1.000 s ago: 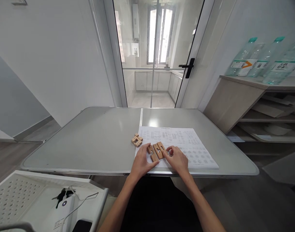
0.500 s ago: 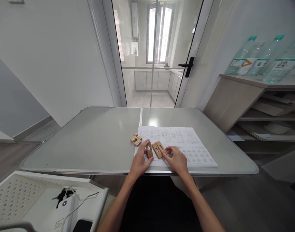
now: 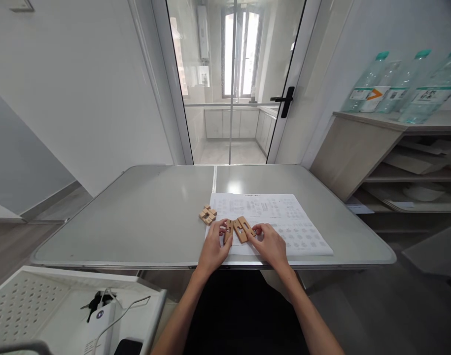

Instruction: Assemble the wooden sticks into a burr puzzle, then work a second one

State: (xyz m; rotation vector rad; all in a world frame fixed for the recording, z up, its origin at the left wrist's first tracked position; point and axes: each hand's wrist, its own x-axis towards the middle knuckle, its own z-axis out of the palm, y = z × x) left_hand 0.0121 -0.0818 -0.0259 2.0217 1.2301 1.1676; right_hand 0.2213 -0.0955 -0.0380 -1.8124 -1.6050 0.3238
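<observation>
Two flat notched wooden puzzle pieces lie on a printed paper sheet (image 3: 284, 217) near the table's front edge. My left hand (image 3: 213, 249) pinches the left wooden piece (image 3: 228, 228) between thumb and fingers, holding it on edge. My right hand (image 3: 270, 243) rests beside the right wooden piece (image 3: 243, 228), fingertips curled against its right end. A small assembled wooden block cluster (image 3: 208, 214) sits just left of the sheet, untouched.
The grey folding table (image 3: 136, 217) has a seam down its middle. A white perforated tray (image 3: 33, 305) with keys and a cable sits lower left. A shelf with water bottles (image 3: 402, 88) stands at right. A glass door is behind the table.
My left hand has tipped the left wooden piece up from lying flat and brought it back beside the right piece. My right hand stayed on the right piece.
</observation>
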